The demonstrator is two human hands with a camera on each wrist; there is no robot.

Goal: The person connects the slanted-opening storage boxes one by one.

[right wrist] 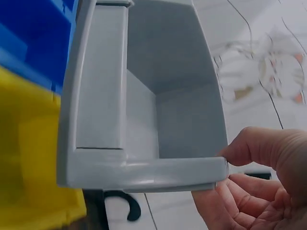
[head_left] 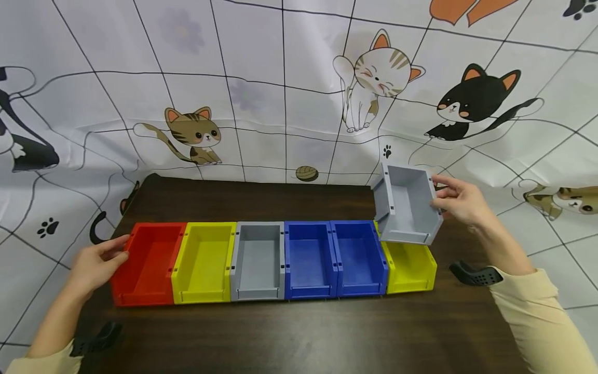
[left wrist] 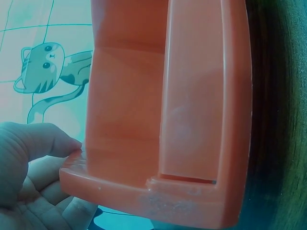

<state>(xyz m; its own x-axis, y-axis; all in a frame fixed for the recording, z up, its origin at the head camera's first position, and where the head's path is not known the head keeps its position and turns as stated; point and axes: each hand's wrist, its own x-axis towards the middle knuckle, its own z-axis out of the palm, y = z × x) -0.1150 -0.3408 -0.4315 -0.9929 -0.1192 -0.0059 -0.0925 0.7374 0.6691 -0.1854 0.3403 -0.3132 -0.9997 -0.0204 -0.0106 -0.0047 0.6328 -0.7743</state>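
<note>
My right hand (head_left: 467,202) pinches the right side wall of a small grey storage bin (head_left: 411,202), raised and tilted over the back of the right-end yellow bin (head_left: 413,265). The right wrist view shows the thumb on the rim of this grey bin (right wrist: 103,96) and the fingers outside the wall. My left hand (head_left: 93,265) is at the left wall of the red bin (head_left: 149,265), at the row's left end. In the left wrist view, thumb and fingers pinch the rim of the red bin (left wrist: 124,115).
Between the red and right-end yellow bins stand another yellow bin (head_left: 205,259), a grey bin (head_left: 258,259) and two blue bins (head_left: 310,259), side by side on a dark wooden table (head_left: 299,332). Behind hangs a white curtain (head_left: 261,104) with cat drawings.
</note>
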